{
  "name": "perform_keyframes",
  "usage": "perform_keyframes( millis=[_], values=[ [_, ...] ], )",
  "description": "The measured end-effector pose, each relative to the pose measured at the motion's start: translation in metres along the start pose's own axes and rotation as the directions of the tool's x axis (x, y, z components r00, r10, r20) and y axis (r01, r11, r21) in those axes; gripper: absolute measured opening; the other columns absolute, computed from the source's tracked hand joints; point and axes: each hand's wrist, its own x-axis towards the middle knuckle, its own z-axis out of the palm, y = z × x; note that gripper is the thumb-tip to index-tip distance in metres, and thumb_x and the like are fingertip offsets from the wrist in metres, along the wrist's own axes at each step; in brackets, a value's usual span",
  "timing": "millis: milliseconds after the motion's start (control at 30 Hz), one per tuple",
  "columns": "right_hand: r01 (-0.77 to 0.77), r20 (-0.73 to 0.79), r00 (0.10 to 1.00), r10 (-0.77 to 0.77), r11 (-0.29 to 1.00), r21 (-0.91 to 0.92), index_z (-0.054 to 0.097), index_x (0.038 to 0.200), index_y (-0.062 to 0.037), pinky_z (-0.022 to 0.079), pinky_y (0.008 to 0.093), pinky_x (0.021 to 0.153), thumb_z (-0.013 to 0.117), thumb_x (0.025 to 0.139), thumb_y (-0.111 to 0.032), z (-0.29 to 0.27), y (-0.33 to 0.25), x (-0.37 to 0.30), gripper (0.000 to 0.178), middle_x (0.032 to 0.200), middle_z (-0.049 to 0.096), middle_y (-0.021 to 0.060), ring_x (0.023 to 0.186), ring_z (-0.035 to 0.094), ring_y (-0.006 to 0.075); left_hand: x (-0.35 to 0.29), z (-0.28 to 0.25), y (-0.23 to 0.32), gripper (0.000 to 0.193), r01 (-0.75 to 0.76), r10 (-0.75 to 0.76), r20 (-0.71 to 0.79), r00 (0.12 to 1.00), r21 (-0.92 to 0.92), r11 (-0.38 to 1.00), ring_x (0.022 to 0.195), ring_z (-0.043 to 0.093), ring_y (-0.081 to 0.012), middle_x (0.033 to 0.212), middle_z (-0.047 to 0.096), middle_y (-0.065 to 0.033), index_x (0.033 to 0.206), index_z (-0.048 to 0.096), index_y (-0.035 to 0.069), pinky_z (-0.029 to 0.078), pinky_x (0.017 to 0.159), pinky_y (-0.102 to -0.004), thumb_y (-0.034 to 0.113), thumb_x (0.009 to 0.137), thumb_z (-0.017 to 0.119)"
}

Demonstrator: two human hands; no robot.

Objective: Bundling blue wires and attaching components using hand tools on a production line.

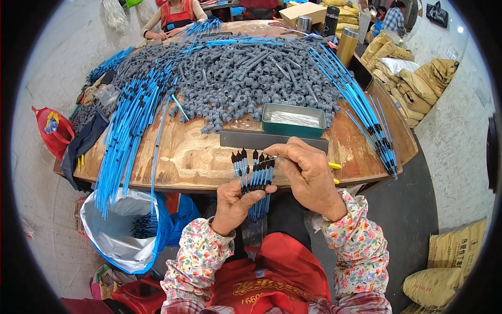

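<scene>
My left hand (234, 203) is wrapped round a bundle of thin blue rods with black tips (255, 179), held at the table's near edge. The black tips fan out above my fingers, and the lower ends hang down over my lap. Close by on the right, my right hand (309, 174) is closed in a pinch at the top of the bundle. A thin pale wire appears to run from its fingertips across the rods to the left. A green tin (291, 129) of thin silvery wires stands just beyond, behind a grey metal bar (246, 139).
Grey plastic fittings (235, 78) are heaped across the wooden table (183, 157). Blue rods lie left (128, 125) and right (363, 115). A lined blue bag (123, 235) stands below left. Sacks (408, 83) are stacked at right. Another person (175, 15) sits across the table.
</scene>
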Motion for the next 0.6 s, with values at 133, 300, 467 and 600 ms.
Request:
perform_keyframes(
  millis=[133, 300, 467, 600],
  values=[
    [-0.009, -0.027, 1.0, 0.009, 1.0, 0.017, 0.064, 0.098, 0.0023, 0.039, 0.0267, 0.056, 0.055, 0.08, 0.007, 0.0013, -0.0021, 0.0003, 0.02, 0.07, 0.049, 0.0065, 0.062, 0.049, 0.0162, -0.0001, -0.0001, -0.0005, 0.026, 0.003, -0.003, 0.001, 1.0, -0.001, 1.0, 0.092, 0.064, -0.0146, 0.099, 0.068, -0.0131, 0.114, 0.058, -0.006, 0.05, 0.083, -0.026, -0.002, 0.088, 0.057],
    [-0.001, -0.033, 0.999, 0.002, 1.0, 0.023, 0.065, 0.098, 0.0023, 0.04, 0.0265, 0.058, 0.055, 0.079, 0.007, 0.0025, 0.0017, 0.0, 0.022, 0.07, 0.05, 0.0066, 0.062, 0.05, 0.0165, -0.0003, -0.0017, -0.002, 0.026, -0.007, 0.007, 0.024, 1.0, 0.014, 1.0, 0.093, 0.064, -0.0142, 0.099, 0.068, -0.0128, 0.113, 0.059, -0.006, 0.051, 0.082, -0.0261, -0.002, 0.088, 0.057],
    [0.005, -0.001, 1.0, -0.005, 1.0, 0.012, 0.065, 0.097, 0.0024, 0.04, 0.0266, 0.058, 0.055, 0.078, 0.008, 0.0011, 0.003, 0.0014, 0.023, 0.072, 0.052, 0.0069, 0.063, 0.05, 0.0165, -0.0004, -0.0031, -0.0004, 0.025, -0.001, 0.0, 0.029, 1.0, 0.017, 1.0, 0.092, 0.064, -0.0139, 0.098, 0.068, -0.0126, 0.113, 0.059, -0.005, 0.051, 0.082, -0.0262, -0.001, 0.088, 0.057],
    [-0.048, -0.009, 0.999, 0.049, 0.998, 0.042, 0.065, 0.097, 0.0027, 0.04, 0.0267, 0.058, 0.055, 0.078, 0.008, 0.0015, -0.0013, 0.0031, 0.023, 0.072, 0.053, 0.0072, 0.063, 0.05, 0.0163, -0.0004, -0.0037, -0.0012, 0.025, 0.005, -0.005, 0.04, 0.999, 0.005, 1.0, 0.092, 0.064, -0.0143, 0.099, 0.068, -0.0129, 0.113, 0.059, -0.005, 0.051, 0.083, -0.0261, -0.001, 0.088, 0.057]
  ],
)
